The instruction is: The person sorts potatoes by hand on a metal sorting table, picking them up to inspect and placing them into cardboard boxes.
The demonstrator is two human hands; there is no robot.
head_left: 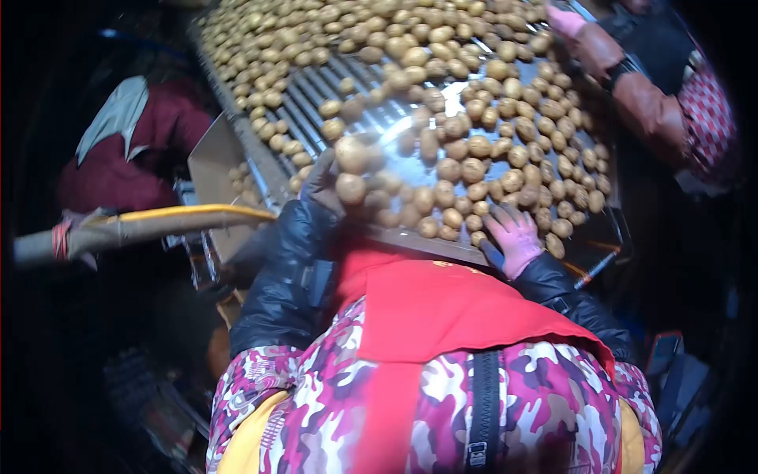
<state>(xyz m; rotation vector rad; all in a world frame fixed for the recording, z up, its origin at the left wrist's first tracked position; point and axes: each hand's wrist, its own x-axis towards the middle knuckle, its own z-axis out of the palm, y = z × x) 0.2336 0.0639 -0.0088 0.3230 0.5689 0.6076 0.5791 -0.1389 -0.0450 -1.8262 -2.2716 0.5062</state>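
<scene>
Many potatoes (517,130) lie over a metal table with rollers (304,99) at its upper left and a smooth plate at its right. My left hand (322,183), in a dark glove, is at the near left edge, close beside two larger blurred potatoes (351,170); whether its fingers hold them is unclear. My right hand (513,235), in a pink glove with grey fingertips, lies at the table's near edge with its fingers spread, touching the nearest potatoes.
A co-worker's pink-gloved hand (565,22) reaches over the far right edge. Another person in dark red (150,142) is at the left. A cardboard box (217,162) holding potatoes stands beside the table, near a pole with a yellow strip (185,212).
</scene>
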